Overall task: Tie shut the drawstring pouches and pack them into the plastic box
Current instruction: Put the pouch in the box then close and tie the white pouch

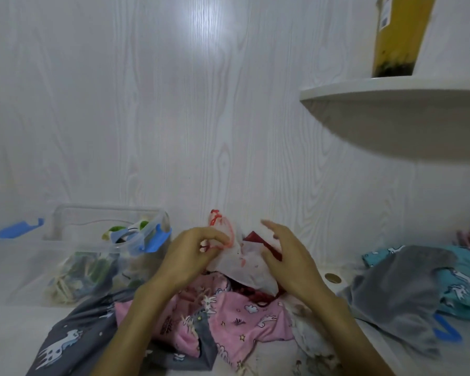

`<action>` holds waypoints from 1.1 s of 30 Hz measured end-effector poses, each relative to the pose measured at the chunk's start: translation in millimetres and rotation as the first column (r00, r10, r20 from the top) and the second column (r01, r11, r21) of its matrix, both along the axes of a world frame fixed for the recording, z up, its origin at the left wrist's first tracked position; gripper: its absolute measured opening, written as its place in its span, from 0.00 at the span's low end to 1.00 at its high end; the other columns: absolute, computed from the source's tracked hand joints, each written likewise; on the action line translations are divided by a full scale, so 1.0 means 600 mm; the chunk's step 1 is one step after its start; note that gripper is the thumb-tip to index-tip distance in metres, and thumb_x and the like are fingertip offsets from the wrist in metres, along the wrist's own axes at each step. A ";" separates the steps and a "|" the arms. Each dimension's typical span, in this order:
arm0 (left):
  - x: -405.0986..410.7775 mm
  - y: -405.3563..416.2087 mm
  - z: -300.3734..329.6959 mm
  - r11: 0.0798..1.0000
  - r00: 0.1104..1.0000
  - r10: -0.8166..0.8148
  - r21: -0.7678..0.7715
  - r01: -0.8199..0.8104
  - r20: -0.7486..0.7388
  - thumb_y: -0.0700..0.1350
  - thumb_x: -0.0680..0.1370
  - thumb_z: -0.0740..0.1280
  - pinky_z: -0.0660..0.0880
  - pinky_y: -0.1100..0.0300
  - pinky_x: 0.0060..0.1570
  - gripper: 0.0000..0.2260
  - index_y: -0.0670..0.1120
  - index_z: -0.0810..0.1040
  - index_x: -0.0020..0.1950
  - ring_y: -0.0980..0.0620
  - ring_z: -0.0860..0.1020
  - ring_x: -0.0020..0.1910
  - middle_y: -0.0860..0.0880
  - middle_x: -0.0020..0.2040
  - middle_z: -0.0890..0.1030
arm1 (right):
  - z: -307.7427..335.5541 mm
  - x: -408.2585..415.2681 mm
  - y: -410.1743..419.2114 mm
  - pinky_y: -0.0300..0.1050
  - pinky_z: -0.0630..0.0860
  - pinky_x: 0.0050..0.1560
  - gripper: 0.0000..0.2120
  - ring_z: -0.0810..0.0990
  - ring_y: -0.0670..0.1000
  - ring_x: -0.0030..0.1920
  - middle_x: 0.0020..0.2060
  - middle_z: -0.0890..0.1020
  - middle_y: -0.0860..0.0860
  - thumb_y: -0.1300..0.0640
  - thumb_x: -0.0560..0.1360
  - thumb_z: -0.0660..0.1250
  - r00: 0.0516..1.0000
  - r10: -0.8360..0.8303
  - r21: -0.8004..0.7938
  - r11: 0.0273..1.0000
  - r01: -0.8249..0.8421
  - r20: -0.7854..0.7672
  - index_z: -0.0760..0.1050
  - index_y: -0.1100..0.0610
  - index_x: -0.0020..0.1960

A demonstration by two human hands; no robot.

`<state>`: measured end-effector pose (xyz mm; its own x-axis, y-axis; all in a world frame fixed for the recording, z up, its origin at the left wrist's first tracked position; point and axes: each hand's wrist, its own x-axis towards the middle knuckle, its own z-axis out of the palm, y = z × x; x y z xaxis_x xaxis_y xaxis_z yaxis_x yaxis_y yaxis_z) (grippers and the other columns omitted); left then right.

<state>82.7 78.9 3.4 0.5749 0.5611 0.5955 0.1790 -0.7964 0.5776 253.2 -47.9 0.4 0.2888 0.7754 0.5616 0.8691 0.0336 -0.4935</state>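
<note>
A white pouch (246, 267) with a red drawstring (223, 226) is held up above a pile of pouches. My left hand (193, 253) pinches the red cord at the pouch's left side. My right hand (282, 253) is beside the pouch's right edge with its fingers spread; a red patch (255, 237) shows just left of it. The clear plastic box (92, 256) with blue latches stands at the left and holds several pouches. Below my hands lie a pink unicorn pouch (242, 313) and a dark grey unicorn pouch (73, 335).
A grey pouch (396, 291) and a teal unicorn pouch (461, 283) lie at the right. A blue latch piece (19, 229) sits left of the box. A white curved shelf (391, 88) juts out at upper right with a yellow cup (399, 36) on it. The white wall is close behind.
</note>
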 end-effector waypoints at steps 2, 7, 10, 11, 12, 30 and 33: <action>0.009 -0.023 0.016 0.986 0.997 -0.071 0.147 0.073 -0.021 0.40 0.73 0.72 0.75 0.60 0.51 0.15 0.63 0.82 0.42 0.64 0.76 0.51 0.70 0.44 0.80 | 0.012 0.006 -0.010 0.34 0.56 0.68 0.30 0.59 0.38 0.69 0.73 0.60 0.42 0.62 0.78 0.59 0.999 0.029 0.013 1.000 -0.029 0.018 0.53 0.46 0.75; 0.017 -0.070 0.044 0.937 0.964 -0.233 0.236 0.258 -0.129 0.44 0.71 0.73 0.72 0.61 0.56 0.10 0.60 0.83 0.45 0.63 0.65 0.63 0.71 0.59 0.71 | 0.056 0.019 -0.053 0.46 0.47 0.76 0.41 0.47 0.39 0.74 0.76 0.50 0.41 0.67 0.74 0.60 0.985 0.136 -0.057 0.990 -0.130 0.107 0.41 0.43 0.76; 0.010 -0.089 0.056 0.912 0.937 -0.305 0.229 0.339 -0.173 0.44 0.71 0.74 0.70 0.63 0.60 0.07 0.58 0.85 0.41 0.61 0.61 0.67 0.70 0.64 0.66 | 0.074 0.022 -0.068 0.50 0.56 0.74 0.48 0.55 0.45 0.74 0.75 0.58 0.45 0.62 0.71 0.69 0.975 0.221 -0.111 0.970 -0.217 0.030 0.40 0.34 0.73; 0.008 -0.092 0.059 0.907 0.927 -0.327 0.214 0.363 -0.184 0.44 0.70 0.75 0.69 0.64 0.60 0.07 0.58 0.85 0.40 0.60 0.60 0.68 0.70 0.64 0.66 | 0.077 0.022 -0.068 0.47 0.61 0.71 0.49 0.62 0.45 0.71 0.71 0.65 0.46 0.59 0.70 0.72 0.963 0.264 -0.125 0.955 -0.269 -0.052 0.43 0.33 0.73; 0.007 -0.093 0.060 0.904 0.918 -0.349 0.192 0.382 -0.186 0.44 0.70 0.75 0.69 0.65 0.61 0.07 0.57 0.85 0.40 0.60 0.60 0.68 0.69 0.65 0.67 | 0.078 0.023 -0.066 0.43 0.65 0.67 0.47 0.68 0.45 0.67 0.66 0.72 0.46 0.58 0.69 0.74 0.948 0.295 -0.128 0.942 -0.310 -0.121 0.48 0.35 0.74; 0.063 0.015 0.139 0.963 0.908 0.229 0.053 -0.263 0.351 0.45 0.74 0.71 0.72 0.68 0.39 0.04 0.49 0.84 0.47 0.62 0.77 0.36 0.57 0.41 0.81 | 0.162 0.056 0.026 0.31 0.73 0.50 0.33 0.78 0.39 0.40 0.36 0.80 0.46 0.64 0.69 0.74 0.921 0.256 0.395 0.910 -0.126 -0.296 0.65 0.45 0.67; 0.039 -0.010 0.102 0.975 0.890 0.140 0.098 -0.201 0.433 0.44 0.73 0.72 0.75 0.67 0.38 0.03 0.52 0.83 0.45 0.61 0.78 0.37 0.58 0.40 0.81 | 0.126 0.044 -0.002 0.35 0.71 0.45 0.18 0.78 0.43 0.42 0.38 0.83 0.42 0.61 0.70 0.73 0.983 0.113 0.392 0.919 -0.048 -0.145 0.76 0.45 0.56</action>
